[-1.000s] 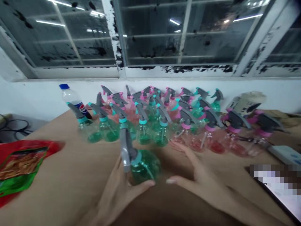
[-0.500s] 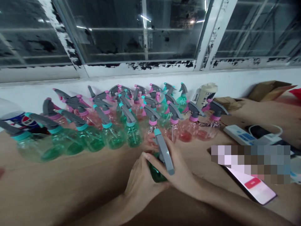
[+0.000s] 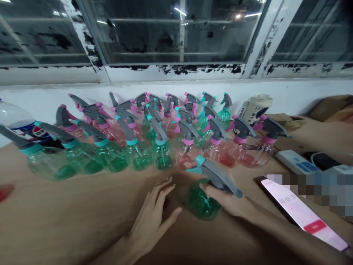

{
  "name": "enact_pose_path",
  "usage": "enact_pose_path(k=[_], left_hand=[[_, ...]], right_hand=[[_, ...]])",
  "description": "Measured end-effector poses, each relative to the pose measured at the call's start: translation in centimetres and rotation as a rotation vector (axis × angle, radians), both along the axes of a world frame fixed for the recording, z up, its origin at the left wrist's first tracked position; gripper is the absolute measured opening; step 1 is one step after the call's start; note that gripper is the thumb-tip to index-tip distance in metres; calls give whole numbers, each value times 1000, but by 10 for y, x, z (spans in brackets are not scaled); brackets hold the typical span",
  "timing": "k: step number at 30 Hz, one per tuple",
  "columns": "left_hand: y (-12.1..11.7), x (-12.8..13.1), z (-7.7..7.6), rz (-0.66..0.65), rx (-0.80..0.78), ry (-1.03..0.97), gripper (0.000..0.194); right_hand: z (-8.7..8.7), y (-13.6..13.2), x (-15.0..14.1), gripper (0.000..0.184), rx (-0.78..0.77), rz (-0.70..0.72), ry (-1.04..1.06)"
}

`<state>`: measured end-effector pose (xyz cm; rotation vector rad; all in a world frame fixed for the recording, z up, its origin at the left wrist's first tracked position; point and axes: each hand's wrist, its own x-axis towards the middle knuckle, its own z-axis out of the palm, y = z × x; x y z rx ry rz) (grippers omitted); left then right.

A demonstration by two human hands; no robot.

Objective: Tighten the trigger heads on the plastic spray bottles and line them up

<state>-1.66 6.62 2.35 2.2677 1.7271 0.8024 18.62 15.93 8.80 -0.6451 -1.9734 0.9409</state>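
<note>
Right hand: the green spray bottle (image 3: pixel 200 204) is gripped by the right hand (image 3: pixel 228 202), thumb laid across its near upper side; the far fingers are partly hidden.
Left hand: nothing is held by the left hand (image 3: pixel 154 209); its fingers are loosely spread, thumb held apart.
Change: half a second ago the bottle was clasped by both hands; now it is held by the right alone.
Held bottle: it is placed between the hands, just beside the left thumb but untouched by it; whether it is lifted cannot be told.
Front row: five teal-collared bottles (image 3: pixel 162 156) and four pink-collared bottles (image 3: pixel 187 152) are lined up beyond the hands.
Phone: a lit phone (image 3: pixel 303 217) is seen beyond the right forearm.
</note>
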Motion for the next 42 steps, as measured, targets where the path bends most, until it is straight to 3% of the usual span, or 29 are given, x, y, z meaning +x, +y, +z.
enact_pose_path(k=[5, 15, 25, 30, 42], left_hand=[[6, -13, -6, 74, 41, 62, 42], [5, -13, -11, 71, 84, 156, 40], [5, -12, -9, 73, 83, 169, 36], [6, -12, -9, 61, 78, 181, 34], [3, -10, -10, 41, 104, 203, 35]], right_hand=[[-5, 3, -1, 34, -72, -63, -59], [5, -2, -9, 14, -112, -125, -22], [5, -3, -11, 16, -113, -180, -40], [6, -1, -13, 9, -82, -109, -7], [-11, -3, -18, 21, -137, -101, 13]])
